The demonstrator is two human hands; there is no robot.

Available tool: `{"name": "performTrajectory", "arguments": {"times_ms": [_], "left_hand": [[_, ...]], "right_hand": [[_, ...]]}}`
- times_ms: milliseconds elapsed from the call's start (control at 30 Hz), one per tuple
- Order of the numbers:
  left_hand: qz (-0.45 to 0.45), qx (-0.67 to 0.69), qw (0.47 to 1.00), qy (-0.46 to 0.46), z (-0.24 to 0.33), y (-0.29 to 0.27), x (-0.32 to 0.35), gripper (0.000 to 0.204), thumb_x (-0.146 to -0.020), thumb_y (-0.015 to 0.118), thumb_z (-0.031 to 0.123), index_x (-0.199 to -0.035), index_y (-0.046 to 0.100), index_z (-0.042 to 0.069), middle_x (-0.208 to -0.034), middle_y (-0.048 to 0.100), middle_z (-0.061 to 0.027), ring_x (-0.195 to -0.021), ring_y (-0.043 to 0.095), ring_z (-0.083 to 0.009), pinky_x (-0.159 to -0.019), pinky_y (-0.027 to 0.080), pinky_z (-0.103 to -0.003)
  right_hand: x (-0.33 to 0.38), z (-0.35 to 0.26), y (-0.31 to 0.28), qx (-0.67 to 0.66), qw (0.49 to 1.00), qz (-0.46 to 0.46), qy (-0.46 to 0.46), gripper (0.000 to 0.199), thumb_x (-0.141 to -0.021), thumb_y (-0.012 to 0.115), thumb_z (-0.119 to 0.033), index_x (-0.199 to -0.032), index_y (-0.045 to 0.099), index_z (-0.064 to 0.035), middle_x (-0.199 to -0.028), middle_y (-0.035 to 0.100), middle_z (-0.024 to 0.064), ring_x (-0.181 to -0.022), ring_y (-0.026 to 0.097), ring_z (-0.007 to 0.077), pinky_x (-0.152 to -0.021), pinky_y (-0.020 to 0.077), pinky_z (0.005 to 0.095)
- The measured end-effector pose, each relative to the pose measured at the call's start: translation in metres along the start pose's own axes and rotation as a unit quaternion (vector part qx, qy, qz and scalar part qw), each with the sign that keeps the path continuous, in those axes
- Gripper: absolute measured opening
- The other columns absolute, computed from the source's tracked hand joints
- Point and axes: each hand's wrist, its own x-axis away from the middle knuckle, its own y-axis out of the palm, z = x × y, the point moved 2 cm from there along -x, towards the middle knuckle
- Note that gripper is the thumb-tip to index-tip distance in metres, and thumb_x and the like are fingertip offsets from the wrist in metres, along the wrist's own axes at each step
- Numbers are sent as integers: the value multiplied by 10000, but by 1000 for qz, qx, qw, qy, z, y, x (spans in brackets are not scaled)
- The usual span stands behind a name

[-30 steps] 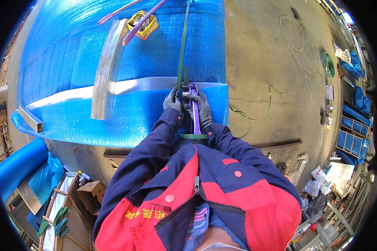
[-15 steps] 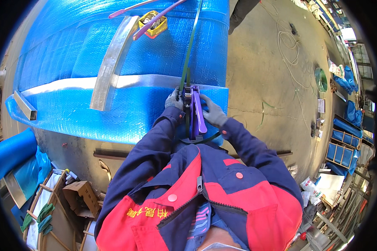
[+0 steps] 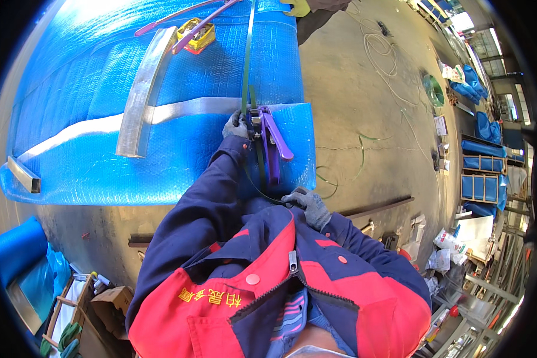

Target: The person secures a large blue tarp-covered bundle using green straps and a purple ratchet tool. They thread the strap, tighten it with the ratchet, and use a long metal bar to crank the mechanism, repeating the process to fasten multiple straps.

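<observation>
Gloved left hand [image 3: 237, 126] gripping purple strapping tool [image 3: 268, 140], right hand [image 3: 307, 204] pinching green strap [image 3: 246, 65]

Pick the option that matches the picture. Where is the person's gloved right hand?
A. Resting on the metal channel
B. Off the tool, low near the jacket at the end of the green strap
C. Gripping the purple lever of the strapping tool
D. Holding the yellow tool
B: the right hand sits low by the jacket, clear of the purple strapping tool, while the left hand is at the tool's head.

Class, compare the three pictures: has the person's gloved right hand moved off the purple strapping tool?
Yes. The right hand has left the purple strapping tool and come back toward the body, past the near edge of the blue wrapped bundle.
</observation>
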Motion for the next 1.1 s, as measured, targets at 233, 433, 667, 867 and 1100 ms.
{"name": "performTrajectory", "arguments": {"times_ms": [233, 433, 667, 867, 1100], "left_hand": [[0, -61, 996, 67, -27, 4, -14, 326, -1021, 581, 199, -1305, 661, 59, -1121, 750, -163, -1056, 725, -265, -937, 532, -341], [-34, -138, 989, 30, -18, 2, -3, 421, -1014, 589, 252, -1398, 591, 81, -1215, 704, -203, -1117, 697, -333, -943, 541, -392], [-2, -242, 960, 138, -3, -2, 5, 428, -1010, 565, 304, -1419, 577, 177, -1223, 683, -205, -1129, 655, -394, -954, 528, -469], [-30, -291, 948, 124, 10, 2, 16, 410, -1021, 564, 250, -1418, 578, 147, -1208, 686, -214, -1114, 666, -385, -936, 539, -441], [-63, -322, 943, 54, 15, 0, 13, 498, -993, 569, 338, -1469, 531, 198, -1189, 681, -217, -1061, 667, -407, -897, 536, -482]], "right_hand": [[-40, 38, 11, -383, 880, 91, 267, 301, -869, 780, -83, -1123, 658, 22, -1024, 727, 131, -937, 693, 210, -841, 562, 341], [-187, 23, -12, 163, 936, 302, -77, 621, -838, 825, -256, -1351, 555, -31, -1325, 590, 218, -1090, 642, 365, -899, 550, 413], [-229, 46, 3, -78, 895, 438, -32, 96, -931, 698, -128, -979, 708, -46, -1032, 704, 176, -949, 695, 344, -852, 555, 385], [-233, 45, -3, -62, 916, 397, 14, 144, -927, 717, -166, -1013, 696, -52, -1039, 692, 166, -937, 676, 363, -804, 540, 431], [-232, 41, -5, -45, 934, 355, 8, 157, -909, 735, -143, -1038, 701, -61, -1118, 689, 164, -1033, 669, 348, -908, 535, 402]]}}
